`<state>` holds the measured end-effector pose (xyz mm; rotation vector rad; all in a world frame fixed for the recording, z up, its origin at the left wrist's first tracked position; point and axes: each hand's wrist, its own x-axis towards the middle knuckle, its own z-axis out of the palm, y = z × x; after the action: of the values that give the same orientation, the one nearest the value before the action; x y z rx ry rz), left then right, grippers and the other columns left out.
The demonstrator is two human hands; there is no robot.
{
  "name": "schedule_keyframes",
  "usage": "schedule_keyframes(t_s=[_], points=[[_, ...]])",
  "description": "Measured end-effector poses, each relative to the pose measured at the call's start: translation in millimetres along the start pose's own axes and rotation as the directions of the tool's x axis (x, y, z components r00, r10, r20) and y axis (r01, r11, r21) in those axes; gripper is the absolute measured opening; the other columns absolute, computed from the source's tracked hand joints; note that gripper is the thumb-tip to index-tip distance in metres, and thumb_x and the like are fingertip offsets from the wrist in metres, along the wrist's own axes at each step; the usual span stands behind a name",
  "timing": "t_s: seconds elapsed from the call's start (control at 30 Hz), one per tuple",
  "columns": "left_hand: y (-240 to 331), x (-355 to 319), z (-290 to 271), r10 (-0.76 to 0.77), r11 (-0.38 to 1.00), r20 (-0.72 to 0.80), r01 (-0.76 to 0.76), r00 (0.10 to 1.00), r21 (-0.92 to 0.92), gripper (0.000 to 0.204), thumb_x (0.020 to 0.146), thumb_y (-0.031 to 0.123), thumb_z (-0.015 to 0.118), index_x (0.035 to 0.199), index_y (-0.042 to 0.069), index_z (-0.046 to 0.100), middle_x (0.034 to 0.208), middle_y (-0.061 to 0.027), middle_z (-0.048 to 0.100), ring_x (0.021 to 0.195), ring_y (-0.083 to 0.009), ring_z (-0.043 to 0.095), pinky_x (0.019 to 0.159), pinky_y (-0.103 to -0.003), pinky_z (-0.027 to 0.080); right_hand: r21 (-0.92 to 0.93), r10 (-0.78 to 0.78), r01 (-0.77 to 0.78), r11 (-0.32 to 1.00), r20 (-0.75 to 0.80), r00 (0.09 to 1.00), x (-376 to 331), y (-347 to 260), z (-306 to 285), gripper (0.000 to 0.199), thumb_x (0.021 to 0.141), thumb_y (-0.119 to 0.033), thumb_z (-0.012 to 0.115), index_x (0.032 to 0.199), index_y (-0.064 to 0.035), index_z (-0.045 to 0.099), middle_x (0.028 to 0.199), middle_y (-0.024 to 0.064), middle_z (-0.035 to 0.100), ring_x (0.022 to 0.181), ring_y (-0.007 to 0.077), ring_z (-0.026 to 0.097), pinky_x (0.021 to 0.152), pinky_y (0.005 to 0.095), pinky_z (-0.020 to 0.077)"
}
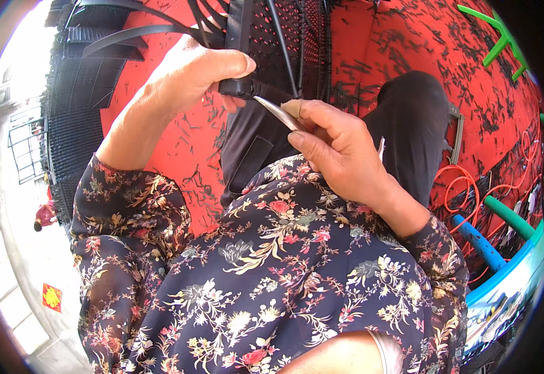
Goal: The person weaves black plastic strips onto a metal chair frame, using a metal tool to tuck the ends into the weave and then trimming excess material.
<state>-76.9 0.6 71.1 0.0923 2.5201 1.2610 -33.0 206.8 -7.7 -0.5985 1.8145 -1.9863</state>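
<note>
My left hand is closed round the end of a black bar, part of a black woven panel. Its thumb presses along the bar, and several fingers curl underneath, partly hidden. Loose black flat strips fan out beyond this hand. A silvery pointed metal tool is pinched between the thumb and fingers of my right hand. Its tip reaches the wrapped black corner at the bar's near end. A tan wrap covers one right fingertip; the tool's rear part is hidden in the palm.
Short black scraps lie scattered over the red floor covering. Black woven pieces are stacked at the left. A bright green frame stands far right, with orange cord, a blue tube and a green tube nearer.
</note>
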Motion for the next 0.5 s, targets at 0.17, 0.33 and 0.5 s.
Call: schedule_keyframes(t_s=[0.17, 0.33, 0.5], points=[[-1, 9, -13, -0.226, 0.967, 0.137, 0.238, 0.965, -0.085, 0.006, 0.076, 0.002, 0.055, 0.078, -0.001, 0.061, 0.071, -0.0003, 0.06, 0.065, -0.0082, 0.053, 0.061, -0.025, 0.043, -0.207, -0.267, 0.247, 0.947, -0.078, 0.96, 2, -2, 1, 0.031, 0.08, 0.004, 0.056, 0.111, 0.0038, 0.053, 0.098, 0.0142, 0.06, 0.088, 0.023, 0.061, 0.075, 0.0284, 0.0477], [-17, 8, -10, 0.09, 0.996, 0.043, -0.09, 0.995, -0.003, 0.013, 0.072, 0.015, 0.061, 0.068, 0.003, 0.06, 0.058, 0.0008, 0.054, 0.05, -0.0066, 0.048, 0.045, -0.025, 0.038, -0.376, -0.299, 0.278, 0.884, 0.002, 0.954, 6, -13, -8, 0.035, 0.078, 0.008, 0.057, 0.112, 0.0021, 0.054, 0.106, 0.0163, 0.06, 0.09, 0.0277, 0.062, 0.077, 0.03, 0.0501], [7, 5, 1, -0.132, 0.964, 0.002, 0.129, 0.991, -0.232, 0.011, 0.073, 0.012, 0.06, 0.072, 0.001, 0.059, 0.058, -0.0003, 0.054, 0.048, -0.0084, 0.05, 0.043, -0.024, 0.039, -0.553, -0.273, 0.292, 0.78, 0.119, 0.955, 13, -20, -17, 0.036, 0.076, 0.006, 0.059, 0.112, -0.0016, 0.056, 0.093, 0.0139, 0.061, 0.08, 0.0309, 0.06, 0.065, 0.0333, 0.0509]])
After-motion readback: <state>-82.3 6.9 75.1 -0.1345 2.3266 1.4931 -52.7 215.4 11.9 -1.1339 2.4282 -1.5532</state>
